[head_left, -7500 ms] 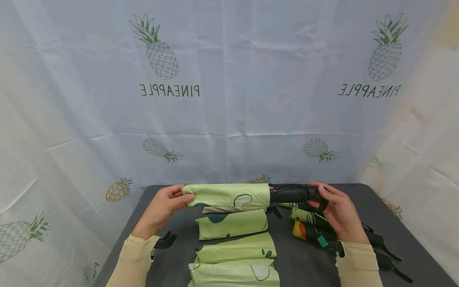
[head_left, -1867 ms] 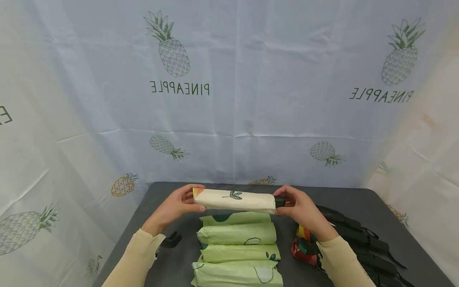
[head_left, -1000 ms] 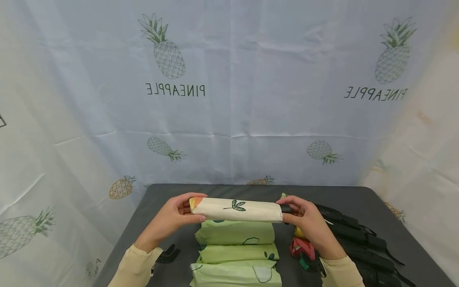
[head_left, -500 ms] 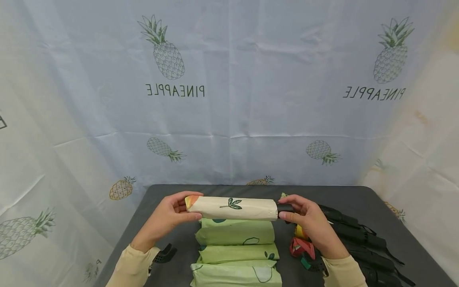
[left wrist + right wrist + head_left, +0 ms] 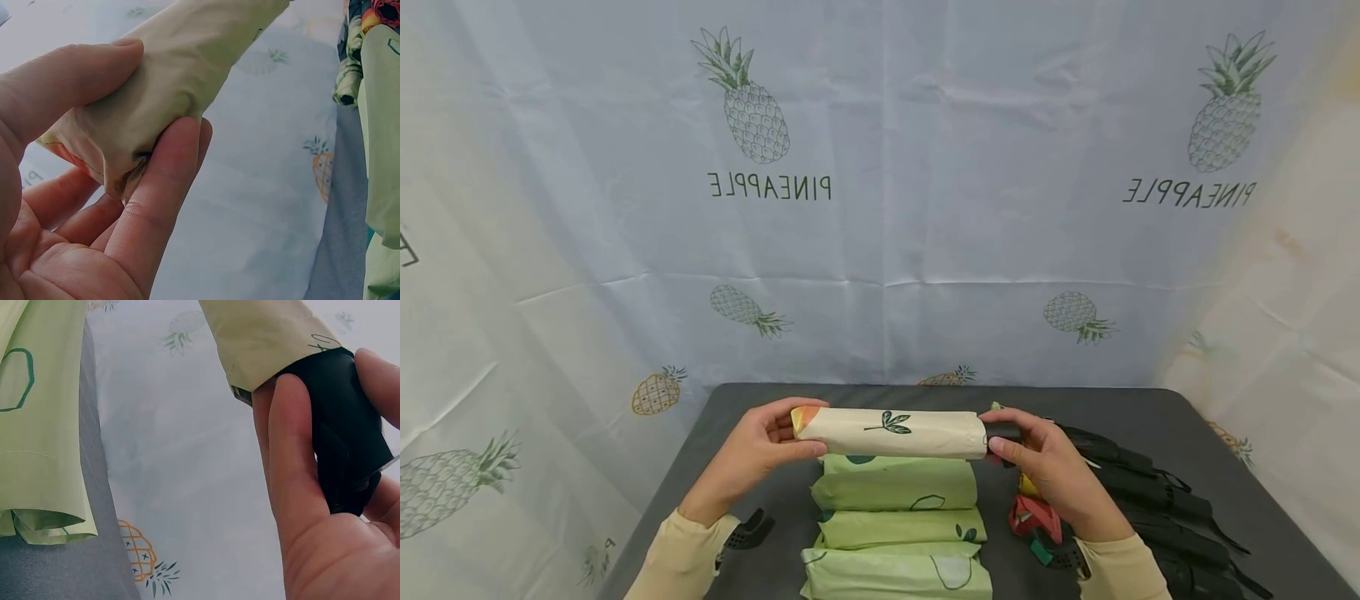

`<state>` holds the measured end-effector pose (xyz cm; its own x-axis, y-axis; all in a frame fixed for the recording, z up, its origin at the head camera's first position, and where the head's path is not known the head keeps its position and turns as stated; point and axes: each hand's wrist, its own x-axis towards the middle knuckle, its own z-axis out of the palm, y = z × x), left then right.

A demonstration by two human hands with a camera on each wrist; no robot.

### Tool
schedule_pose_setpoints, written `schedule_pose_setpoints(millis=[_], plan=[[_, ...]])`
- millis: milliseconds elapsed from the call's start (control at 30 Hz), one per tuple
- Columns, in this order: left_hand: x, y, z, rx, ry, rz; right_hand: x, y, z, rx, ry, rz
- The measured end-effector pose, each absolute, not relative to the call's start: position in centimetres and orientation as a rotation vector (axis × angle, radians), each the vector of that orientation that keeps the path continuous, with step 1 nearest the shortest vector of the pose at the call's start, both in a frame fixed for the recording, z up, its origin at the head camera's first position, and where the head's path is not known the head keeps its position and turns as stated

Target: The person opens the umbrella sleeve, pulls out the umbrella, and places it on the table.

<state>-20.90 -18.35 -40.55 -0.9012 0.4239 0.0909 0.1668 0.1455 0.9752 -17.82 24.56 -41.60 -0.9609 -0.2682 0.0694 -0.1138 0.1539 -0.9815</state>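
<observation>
A cream umbrella sleeve (image 5: 887, 432) printed with a leaf sprig and an orange corner is held level above the table. At its left end my left hand (image 5: 737, 462) grips the bunched, closed tip between thumb and fingers. My right hand (image 5: 1063, 479) holds the black umbrella handle (image 5: 344, 419) that sticks out of the sleeve's right end. The sleeve hides the rest of the umbrella. In the right wrist view, the fingertips lie right at the sleeve's mouth.
Several green sleeved umbrellas (image 5: 898, 529) lie in a row below my hands on the dark grey table (image 5: 760, 575). Several black folded umbrellas (image 5: 1165, 500) with straps lie on the right, near a red bundle (image 5: 1032, 515). A pineapple-print curtain (image 5: 880, 233) hangs behind.
At the earliest frame my hands held a green sleeve partly over a black umbrella; now they hold the cream one. Since 1.9 s ago it has lowered slightly, and a little more black handle shows.
</observation>
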Motion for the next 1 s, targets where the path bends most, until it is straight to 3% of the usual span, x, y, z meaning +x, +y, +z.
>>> schedule_pose_setpoints(millis=[1000], plan=[[-21.2,-18.75,-40.63,0.541,2.208,1.842,-18.02,24.8,-42.12,-0.313,2.112,-2.149]])
